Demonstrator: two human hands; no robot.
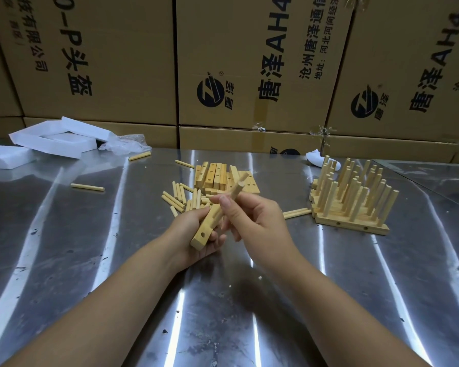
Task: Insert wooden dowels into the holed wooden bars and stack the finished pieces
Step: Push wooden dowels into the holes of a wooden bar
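Two bare forearms reach from the near edge of the shiny metal surface [223,300] to its middle, where the hands meet. The left hand [196,231] has its fingers curled round a holed wooden bar [202,236], gripping it from below; the bar tilts away from the person and one hole shows near its near end. The right hand [260,221] pinches a wooden dowel [235,192] between thumb and fingers. The dowel slants up and away, and its lower end meets the far part of the bar; the fingers hide whether it sits in a hole.

Just beyond the hands lies a loose heap of dowels [179,198], and behind it, nearer the far edge, a pile of unfilled bars [215,176]. Two dowels [297,213] lie side by side just right of the right hand. Toward the right edge stands the stack of finished pieces [353,205], its dowels pointing upward.

A single stray dowel [87,187] lies well apart on the left half. At the far left corner rest white foam pieces [51,140] and a crumpled plastic bag [125,144]. Printed cardboard boxes [249,62] form a wall along the far edge
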